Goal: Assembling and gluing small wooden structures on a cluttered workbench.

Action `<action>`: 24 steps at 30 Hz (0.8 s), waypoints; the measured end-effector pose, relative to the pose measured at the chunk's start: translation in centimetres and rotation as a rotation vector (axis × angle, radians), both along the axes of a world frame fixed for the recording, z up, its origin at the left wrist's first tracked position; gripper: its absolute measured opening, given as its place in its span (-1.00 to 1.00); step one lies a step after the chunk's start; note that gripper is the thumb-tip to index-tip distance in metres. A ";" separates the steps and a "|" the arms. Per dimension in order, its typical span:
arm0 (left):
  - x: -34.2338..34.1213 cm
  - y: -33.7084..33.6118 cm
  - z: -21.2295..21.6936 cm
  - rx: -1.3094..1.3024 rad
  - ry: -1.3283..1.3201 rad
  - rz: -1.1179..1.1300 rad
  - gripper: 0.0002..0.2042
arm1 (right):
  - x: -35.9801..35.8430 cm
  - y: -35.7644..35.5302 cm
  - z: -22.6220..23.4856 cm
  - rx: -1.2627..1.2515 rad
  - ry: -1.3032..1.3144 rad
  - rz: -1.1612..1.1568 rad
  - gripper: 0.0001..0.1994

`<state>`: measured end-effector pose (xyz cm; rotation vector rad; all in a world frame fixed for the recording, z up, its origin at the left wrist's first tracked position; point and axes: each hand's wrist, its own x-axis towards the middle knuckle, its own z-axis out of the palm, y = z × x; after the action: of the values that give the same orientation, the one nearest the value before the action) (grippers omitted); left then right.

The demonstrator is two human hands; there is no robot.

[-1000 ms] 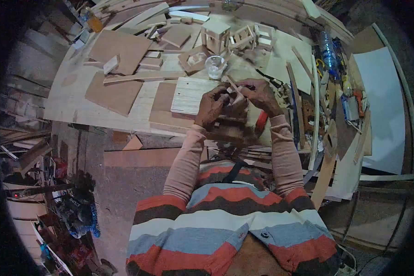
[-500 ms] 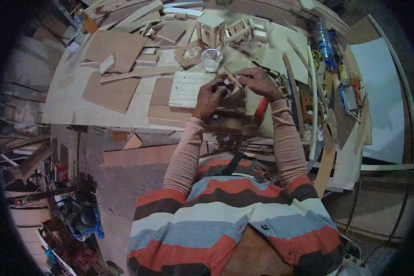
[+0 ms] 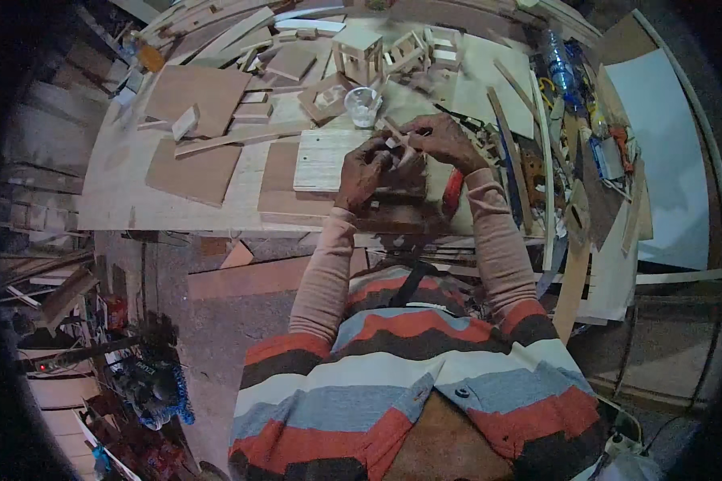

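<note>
Over the near edge of the workbench, both my hands meet around small wooden pieces. My left hand (image 3: 367,170) is closed, with a small pale wooden piece (image 3: 391,143) at its fingertips. In the pinched fingers of my right hand (image 3: 443,141) is a thin wooden stick (image 3: 395,128), which slants toward the left hand. How the pieces touch is hidden by the fingers. Just beyond them stands a clear plastic cup (image 3: 363,107) with whitish contents. A pale striped board (image 3: 321,161) lies left of my left hand. Beside my right wrist is a red object (image 3: 453,192).
Small wooden stool-like frames (image 3: 358,54) stand at the back of the workbench (image 3: 112,192). Brown panels (image 3: 194,172) and wood strips lie at the left. Along the right are long strips, a clear plastic bottle (image 3: 563,76) and tools. A white sheet (image 3: 666,160) leans farther right.
The view has shifted slightly. Both hands stay together over the same spot, and the stick has tilted a little between the fingers.
</note>
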<state>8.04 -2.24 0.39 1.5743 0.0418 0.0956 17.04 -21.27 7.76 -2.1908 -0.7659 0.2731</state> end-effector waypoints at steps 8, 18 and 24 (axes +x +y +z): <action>0.2 0.2 -0.8 -0.058 -0.026 -0.019 -0.62 | -0.1 0.0 -0.2 -0.011 0.018 -0.017 -0.63; -0.5 -0.3 0.4 -0.003 -0.066 0.010 -0.64 | 0.3 0.0 -1.5 0.075 -0.066 -0.083 -0.64; -0.6 -0.7 -0.5 -0.140 -0.085 0.094 -0.65 | 1.3 -2.7 -5.0 0.076 -0.166 -0.216 -0.65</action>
<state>7.42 -2.89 -0.13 1.4266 0.0544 0.2287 18.36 -24.01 2.77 -2.2203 -0.6102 -0.0461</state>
